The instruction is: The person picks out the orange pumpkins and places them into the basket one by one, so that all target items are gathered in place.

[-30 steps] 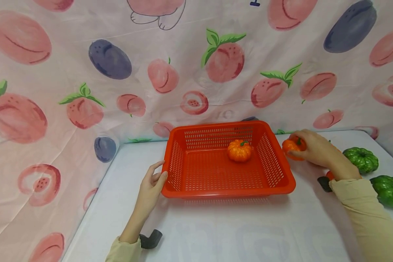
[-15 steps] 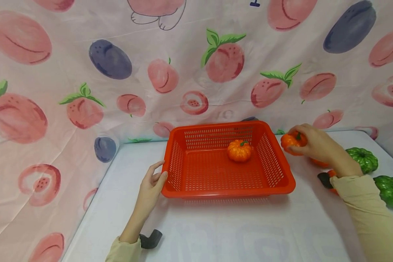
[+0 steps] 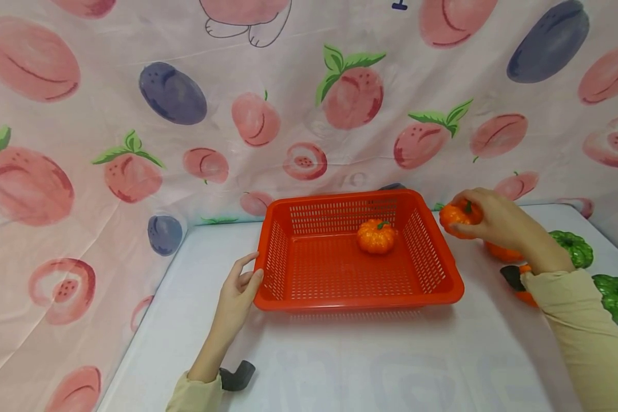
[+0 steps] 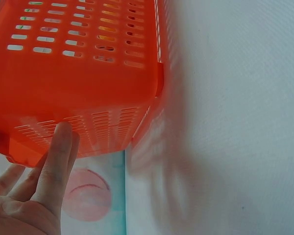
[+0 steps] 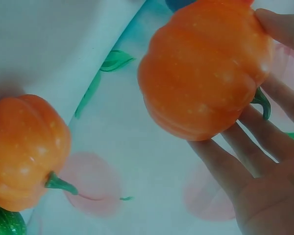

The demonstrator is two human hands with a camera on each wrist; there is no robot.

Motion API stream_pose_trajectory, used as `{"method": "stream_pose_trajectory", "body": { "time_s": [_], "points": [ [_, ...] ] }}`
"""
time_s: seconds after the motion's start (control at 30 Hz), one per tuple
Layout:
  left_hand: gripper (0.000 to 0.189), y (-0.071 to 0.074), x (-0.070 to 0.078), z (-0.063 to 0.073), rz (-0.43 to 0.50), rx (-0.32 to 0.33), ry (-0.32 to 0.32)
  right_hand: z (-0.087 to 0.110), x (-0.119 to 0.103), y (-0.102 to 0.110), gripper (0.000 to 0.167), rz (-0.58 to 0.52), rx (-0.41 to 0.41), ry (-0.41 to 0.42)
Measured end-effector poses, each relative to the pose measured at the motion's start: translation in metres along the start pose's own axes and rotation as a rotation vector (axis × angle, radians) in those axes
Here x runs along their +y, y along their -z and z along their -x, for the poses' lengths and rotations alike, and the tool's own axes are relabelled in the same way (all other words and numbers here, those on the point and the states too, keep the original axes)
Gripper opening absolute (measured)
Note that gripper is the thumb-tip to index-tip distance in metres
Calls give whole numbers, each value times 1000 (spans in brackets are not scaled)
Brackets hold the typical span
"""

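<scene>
Fingers [image 5: 220, 164] of my right hand [image 3: 496, 217] hold a pumpkin [image 3: 454, 222] right of frame centre, just beside the basket [image 3: 360, 303]; I'd grip lightly above rim height, my left hand [image 3: 235, 296] bracing the basket's left side, fingers fairly straight. The stem [image 3: 468, 206] points upward; the pumpkin's long axis looks roughly level.

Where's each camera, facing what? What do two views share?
Head: on the person's head, facing forward and down at the red basket and fruit-print cloth; left hand, right hand and sleeves show.
Left wrist: on that wrist, facing the outside of the red basket; part of the left hand shows.
Right wrist: on that wrist, facing the held orange pumpkin; part of the right hand shows.
Head and right wrist share the held orange pumpkin.
</scene>
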State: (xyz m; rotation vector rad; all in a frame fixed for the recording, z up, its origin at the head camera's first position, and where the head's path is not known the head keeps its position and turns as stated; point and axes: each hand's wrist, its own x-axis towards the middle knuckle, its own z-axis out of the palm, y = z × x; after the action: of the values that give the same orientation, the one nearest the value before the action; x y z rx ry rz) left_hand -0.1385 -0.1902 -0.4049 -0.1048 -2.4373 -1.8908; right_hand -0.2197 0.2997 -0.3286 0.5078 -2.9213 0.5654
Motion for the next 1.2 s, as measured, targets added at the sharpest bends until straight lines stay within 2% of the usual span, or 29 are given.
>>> {"method": "stream_pose_trajectory", "body": {
  "time_s": [0.77, 1.2],
  "points": [
    [44, 0, 0, -1, 0, 2, -6, -2, -18, 12, 47, -11, 62, 29],
    [44, 0, -2, -2, 3, -3, -20, -7, -31, 12, 47, -8, 86, 59]
  ]
}}
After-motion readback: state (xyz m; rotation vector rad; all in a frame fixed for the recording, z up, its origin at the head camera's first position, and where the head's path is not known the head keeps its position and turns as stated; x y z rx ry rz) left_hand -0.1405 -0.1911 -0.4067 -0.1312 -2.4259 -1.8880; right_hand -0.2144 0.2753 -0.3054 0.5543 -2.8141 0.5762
